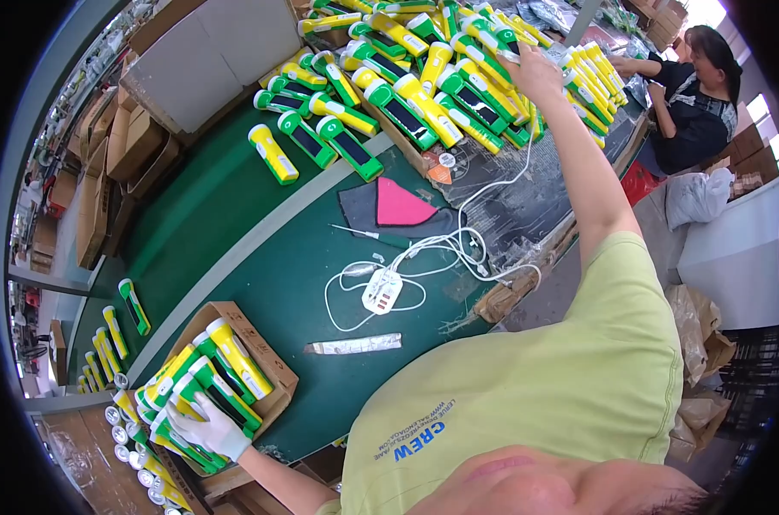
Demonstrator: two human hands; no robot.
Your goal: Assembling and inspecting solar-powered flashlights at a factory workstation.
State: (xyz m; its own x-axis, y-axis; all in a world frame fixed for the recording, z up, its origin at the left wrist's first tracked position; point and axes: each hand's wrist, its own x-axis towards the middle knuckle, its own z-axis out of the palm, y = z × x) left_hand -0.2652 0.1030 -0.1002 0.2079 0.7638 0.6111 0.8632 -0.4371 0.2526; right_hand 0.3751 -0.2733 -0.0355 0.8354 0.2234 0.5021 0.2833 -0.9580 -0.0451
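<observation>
Solar flashlights (428,112), green and yellow, many with a dark panel along the body: a large heap at the far end of the bench, a packed group in an open cardboard carton (278,369) near me at the worker's left, others loose on the green conveyor belt (205,219). Left hand (207,429), white-gloved: laid over flashlights in the carton; whether its fingers are clamped on one, I cannot tell. Right hand (534,73): arm at full stretch, fingers at the heap's upper side; grip partly hidden, so closed or apart is uncertain. Hazards, in my judgement: the heap is loosely stacked, so drawing one piece from within could send its neighbours sliding onto the belt. White cable (503,182), running up beneath the right forearm: a backward sweep might snag it and drag the USB power strip (382,290). Slim pointed tool (355,232), lying bare: could prick a passing hand. Carton, tightly filled: forcing pieces together may scuff panels.
</observation>
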